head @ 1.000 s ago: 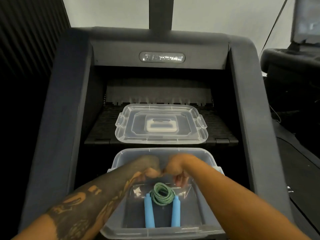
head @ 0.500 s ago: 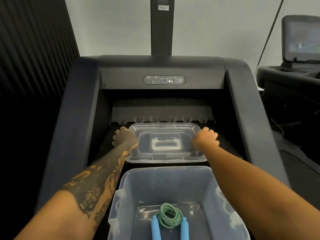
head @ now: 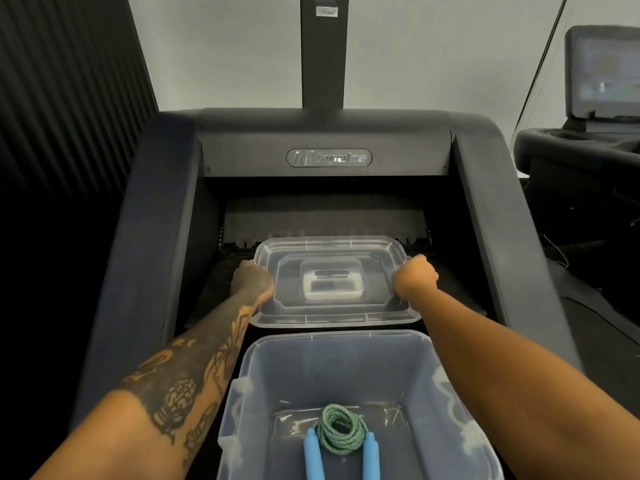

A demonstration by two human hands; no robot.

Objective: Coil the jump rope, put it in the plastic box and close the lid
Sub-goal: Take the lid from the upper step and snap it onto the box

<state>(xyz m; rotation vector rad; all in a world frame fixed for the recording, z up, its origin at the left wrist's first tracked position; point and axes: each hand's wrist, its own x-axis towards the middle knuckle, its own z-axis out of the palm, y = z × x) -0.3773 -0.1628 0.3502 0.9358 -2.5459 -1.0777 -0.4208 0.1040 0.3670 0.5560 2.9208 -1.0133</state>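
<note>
both hands, left hand (head: 252, 282) and right hand (head: 415, 279), have fingers closed on the short ends of the lid (head: 332, 282). the open plastic box (head: 346, 358) lies at 6 o'clock from the lid, its long axis running 9 to 3, with the coiled jump rope (head: 341, 433) inside.

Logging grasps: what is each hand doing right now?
Left hand: closed on the clear lid's left edge.
Right hand: closed on the lid's right edge.

rope (head: 341, 432): I see green cord coiled in a small ring, two blue handles side by side pointing toward me, lying on the box floor
box (head: 332, 370): clear plastic, open, nearest me
lid (head: 330, 282): clear, white handle at its centre, just beyond the box, far edge raised
</note>
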